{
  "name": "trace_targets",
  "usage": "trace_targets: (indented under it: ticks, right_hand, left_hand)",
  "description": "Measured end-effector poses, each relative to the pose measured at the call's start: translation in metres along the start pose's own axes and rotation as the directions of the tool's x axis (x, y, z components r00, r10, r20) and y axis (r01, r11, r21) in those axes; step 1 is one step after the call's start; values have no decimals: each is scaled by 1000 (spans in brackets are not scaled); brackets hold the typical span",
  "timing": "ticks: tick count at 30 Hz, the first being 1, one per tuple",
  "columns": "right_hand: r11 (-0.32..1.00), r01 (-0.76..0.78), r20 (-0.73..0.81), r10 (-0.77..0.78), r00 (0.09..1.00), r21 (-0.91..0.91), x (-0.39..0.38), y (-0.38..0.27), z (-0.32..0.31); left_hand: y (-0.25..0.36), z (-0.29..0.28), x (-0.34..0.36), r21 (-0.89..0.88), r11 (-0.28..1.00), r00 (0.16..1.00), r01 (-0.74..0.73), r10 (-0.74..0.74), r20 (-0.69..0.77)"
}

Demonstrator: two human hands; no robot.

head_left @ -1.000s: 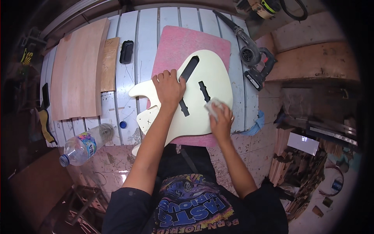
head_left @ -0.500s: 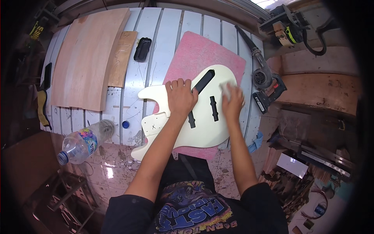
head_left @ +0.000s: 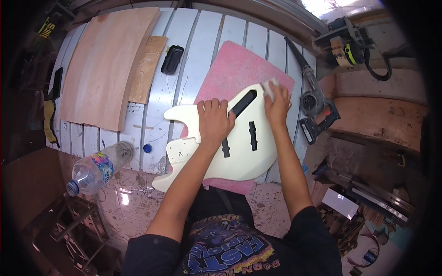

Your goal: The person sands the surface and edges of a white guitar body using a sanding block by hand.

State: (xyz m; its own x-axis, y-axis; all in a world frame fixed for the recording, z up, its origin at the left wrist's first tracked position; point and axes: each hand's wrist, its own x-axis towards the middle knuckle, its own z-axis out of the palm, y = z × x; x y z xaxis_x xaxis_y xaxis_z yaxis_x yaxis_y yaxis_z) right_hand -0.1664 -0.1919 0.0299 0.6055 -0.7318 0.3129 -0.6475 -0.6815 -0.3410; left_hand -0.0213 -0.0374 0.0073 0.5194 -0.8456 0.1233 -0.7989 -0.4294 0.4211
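Note:
A cream-white electric guitar body (head_left: pixel 239 158) lies flat with its horns to the left; it has dark routed slots and a pencilled neck pocket. My left hand (head_left: pixel 214 122) presses on its upper left part, fingers bent over the far edge and thumb near the long black cavity (head_left: pixel 244 103). At the body's far right edge, my right hand (head_left: pixel 277 106) is closed on a small pale pad (head_left: pixel 268 88), slightly blurred; I cannot make out whether it is sandpaper or cloth. Under the body is a pink mat (head_left: pixel 244 62).
On the white slatted table (head_left: pixel 207 34) are a large wooden panel (head_left: pixel 108 69), a thin wooden board (head_left: pixel 147 71), a black case (head_left: pixel 172 60), a blue cap (head_left: pixel 147 148) and a cordless blower (head_left: pixel 313 96). A clear plastic bottle (head_left: pixel 99 168) stands near the left edge.
My right hand has moved farther away along the body's right edge with the pale pad. The left hand keeps its place on the body. The whole view has shifted slightly.

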Motion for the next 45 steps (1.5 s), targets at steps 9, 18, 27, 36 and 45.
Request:
trace_targets:
  ticks: [9, 18, 27, 36, 45]
  right_hand:
    - [994, 71, 80, -78, 994, 82, 15, 0, -1]
    - [983, 183, 61, -184, 981, 33, 24, 5, 6]
    - [969, 246, 93, -247, 965, 20, 29, 6, 2]
    - [967, 169, 95, -190, 977, 192, 31, 12, 0]
    - [961, 142, 88, -167, 982, 238, 21, 11, -12]
  left_hand:
    - [-1, 0, 1, -1, 1000, 1000, 8, -8, 12]
    - [0, 2, 0, -18, 1000, 1000, 17, -17, 17]
    - [1, 3, 0, -38, 999, 1000, 22, -22, -15]
    - [1, 2, 1, -62, 997, 999, 38, -39, -1]
    - [4, 1, -1, -55, 998, 999, 36, -37, -6]
